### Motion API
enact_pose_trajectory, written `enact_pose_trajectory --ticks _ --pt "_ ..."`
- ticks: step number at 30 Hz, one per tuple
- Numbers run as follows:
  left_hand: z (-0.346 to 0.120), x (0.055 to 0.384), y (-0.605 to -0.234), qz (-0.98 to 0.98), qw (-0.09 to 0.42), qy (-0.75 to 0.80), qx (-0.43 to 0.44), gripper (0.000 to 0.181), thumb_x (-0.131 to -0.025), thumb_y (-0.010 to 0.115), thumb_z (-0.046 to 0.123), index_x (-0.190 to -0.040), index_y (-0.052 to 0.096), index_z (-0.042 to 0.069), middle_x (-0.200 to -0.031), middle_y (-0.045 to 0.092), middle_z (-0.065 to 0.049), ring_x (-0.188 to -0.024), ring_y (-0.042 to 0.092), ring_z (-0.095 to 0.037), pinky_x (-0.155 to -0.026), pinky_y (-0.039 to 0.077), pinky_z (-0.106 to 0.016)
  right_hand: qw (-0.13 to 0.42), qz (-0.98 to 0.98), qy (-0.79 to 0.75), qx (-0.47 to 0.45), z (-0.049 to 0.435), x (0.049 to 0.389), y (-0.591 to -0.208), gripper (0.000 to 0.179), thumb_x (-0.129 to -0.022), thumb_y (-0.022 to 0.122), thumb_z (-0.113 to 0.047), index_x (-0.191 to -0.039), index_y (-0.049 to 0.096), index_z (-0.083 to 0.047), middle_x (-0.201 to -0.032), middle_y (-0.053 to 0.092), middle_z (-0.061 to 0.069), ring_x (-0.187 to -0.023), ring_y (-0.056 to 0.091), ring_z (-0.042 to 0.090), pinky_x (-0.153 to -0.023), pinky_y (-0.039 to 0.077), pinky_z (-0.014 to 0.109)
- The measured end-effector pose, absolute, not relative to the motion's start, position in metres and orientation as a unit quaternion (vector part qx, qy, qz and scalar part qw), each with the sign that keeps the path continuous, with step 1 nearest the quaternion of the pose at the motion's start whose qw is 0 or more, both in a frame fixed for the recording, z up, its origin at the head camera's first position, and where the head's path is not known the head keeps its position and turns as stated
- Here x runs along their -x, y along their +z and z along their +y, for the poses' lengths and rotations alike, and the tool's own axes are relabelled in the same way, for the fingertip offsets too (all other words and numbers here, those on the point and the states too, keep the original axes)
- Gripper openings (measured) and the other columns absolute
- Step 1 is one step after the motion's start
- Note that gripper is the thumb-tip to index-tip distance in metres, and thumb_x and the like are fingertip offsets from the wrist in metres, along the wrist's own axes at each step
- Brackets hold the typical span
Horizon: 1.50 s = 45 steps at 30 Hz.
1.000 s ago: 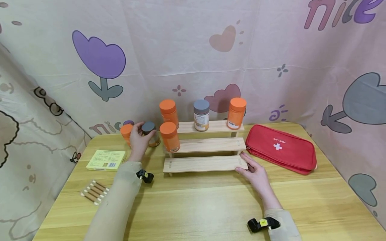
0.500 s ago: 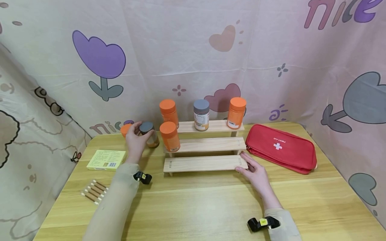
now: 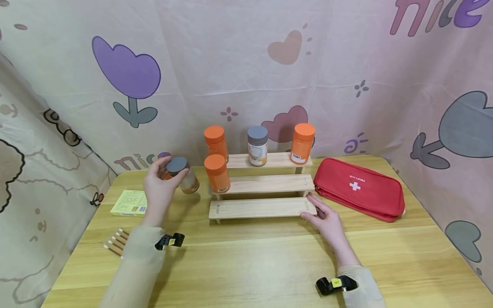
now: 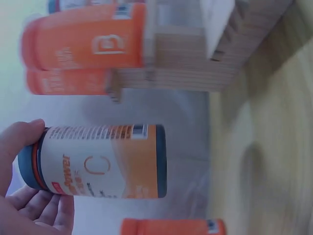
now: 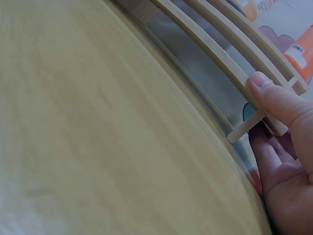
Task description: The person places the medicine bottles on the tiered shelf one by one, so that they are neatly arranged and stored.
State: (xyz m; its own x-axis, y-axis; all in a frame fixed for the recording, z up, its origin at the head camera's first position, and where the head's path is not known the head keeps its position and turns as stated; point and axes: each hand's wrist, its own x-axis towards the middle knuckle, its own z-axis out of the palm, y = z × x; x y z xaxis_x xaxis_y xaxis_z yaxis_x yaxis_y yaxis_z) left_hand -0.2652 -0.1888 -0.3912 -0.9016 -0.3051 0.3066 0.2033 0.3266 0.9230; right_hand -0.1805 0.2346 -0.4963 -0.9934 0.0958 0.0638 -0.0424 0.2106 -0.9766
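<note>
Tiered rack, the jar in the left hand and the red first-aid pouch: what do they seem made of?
Tiered rack: pale wood, matte; grain lines show on the boards.
Held jar: probably plastic, with a smooth printed wrap and blue-grey lid; glass can't be ruled out.
Red pouch: likely fabric, judging by its soft, rounded edges; the exact cloth is unclear.
</note>
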Motion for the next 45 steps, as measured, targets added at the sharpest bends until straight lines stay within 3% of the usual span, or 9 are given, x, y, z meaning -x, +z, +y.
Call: enact_pose_trajectory --ticks 4,8,17,21,25,35,39,45 --pt "-0.193 0.246 -0.383 -0.779 0.234 -0.58 -0.047 0.059 -0.073 0.084 0.015 -0.126 0.06 0.012 -0.115 0.063 -0.002 -0.102 0.058 -0.008 -0.09 0.046 -0.023 0.049 -0.775 0.63 0.017 0.234 0.18 -0.495 0.063 -0.082 0.077 -0.018 -0.138 0.051 -0.006 -0.15 0.037 0.007 -0.136 0.033 0.022 -0.105 0.031 0.019" --pt "-0.194 0.226 -0.379 -0.782 0.241 -0.574 -0.022 0.06 -0.072 0.084 0.008 -0.126 0.06 0.008 -0.113 0.063 -0.002 -0.1 0.059 -0.006 -0.091 0.045 -0.018 0.044 -0.773 0.632 0.017 0.234 0.181 -0.495 0.063 -0.083 0.076 -0.016 -0.139 0.049 -0.005 -0.15 0.035 0.009 -0.137 0.031 0.023 -0.106 0.03 0.022" --pt "-0.164 0.193 -0.369 -0.805 0.197 -0.551 0.098 0.056 -0.072 0.083 0.002 -0.123 0.06 0.005 -0.117 0.062 -0.006 -0.104 0.058 -0.008 -0.094 0.044 -0.018 0.048 -0.772 0.633 0.018 0.236 0.181 -0.496 0.063 -0.082 0.076 -0.014 -0.138 0.05 -0.004 -0.15 0.036 0.008 -0.137 0.031 0.022 -0.105 0.03 0.019" --pt "-0.142 0.193 -0.374 -0.776 0.191 -0.573 0.178 0.059 -0.067 0.083 -0.007 -0.121 0.06 -0.001 -0.117 0.062 -0.012 -0.105 0.058 -0.013 -0.094 0.046 -0.019 0.05 -0.774 0.631 0.015 0.237 0.181 -0.496 0.063 -0.083 0.076 -0.015 -0.139 0.05 -0.005 -0.15 0.036 0.008 -0.137 0.031 0.022 -0.105 0.03 0.018" --pt "-0.12 0.196 -0.382 -0.768 0.174 -0.575 0.222 0.061 -0.066 0.085 -0.004 -0.121 0.06 -0.001 -0.118 0.062 -0.013 -0.105 0.059 -0.018 -0.093 0.046 -0.021 0.045 -0.773 0.633 0.017 0.237 0.183 -0.499 0.063 -0.083 0.076 -0.013 -0.139 0.049 -0.004 -0.15 0.035 0.009 -0.137 0.031 0.023 -0.105 0.031 0.019" --pt "-0.073 0.21 -0.38 -0.783 0.149 -0.565 0.215 0.056 -0.07 0.087 0.014 -0.12 0.062 0.01 -0.114 0.064 -0.001 -0.098 0.061 -0.014 -0.079 0.053 -0.038 0.043 -0.773 0.633 0.015 0.232 0.177 -0.483 0.061 -0.083 0.075 -0.011 -0.138 0.049 0.0 -0.15 0.035 0.011 -0.137 0.031 0.026 -0.103 0.031 0.015" --pt "-0.059 0.217 -0.378 -0.767 0.145 -0.59 0.207 0.057 -0.071 0.086 0.015 -0.122 0.061 0.007 -0.118 0.063 -0.005 -0.101 0.06 -0.015 -0.087 0.051 -0.041 0.042 -0.774 0.631 0.013 0.227 0.171 -0.468 0.061 -0.084 0.074 -0.01 -0.137 0.048 0.004 -0.149 0.035 0.015 -0.137 0.031 0.029 -0.103 0.031 0.016" --pt "-0.04 0.227 -0.375 -0.753 0.17 -0.601 0.206 0.059 -0.07 0.086 0.011 -0.122 0.06 0.002 -0.119 0.062 -0.011 -0.104 0.06 -0.019 -0.096 0.047 -0.035 0.04 -0.774 0.631 0.014 0.225 0.168 -0.463 0.061 -0.084 0.074 -0.01 -0.137 0.048 0.004 -0.149 0.035 0.015 -0.137 0.031 0.029 -0.104 0.032 0.018"
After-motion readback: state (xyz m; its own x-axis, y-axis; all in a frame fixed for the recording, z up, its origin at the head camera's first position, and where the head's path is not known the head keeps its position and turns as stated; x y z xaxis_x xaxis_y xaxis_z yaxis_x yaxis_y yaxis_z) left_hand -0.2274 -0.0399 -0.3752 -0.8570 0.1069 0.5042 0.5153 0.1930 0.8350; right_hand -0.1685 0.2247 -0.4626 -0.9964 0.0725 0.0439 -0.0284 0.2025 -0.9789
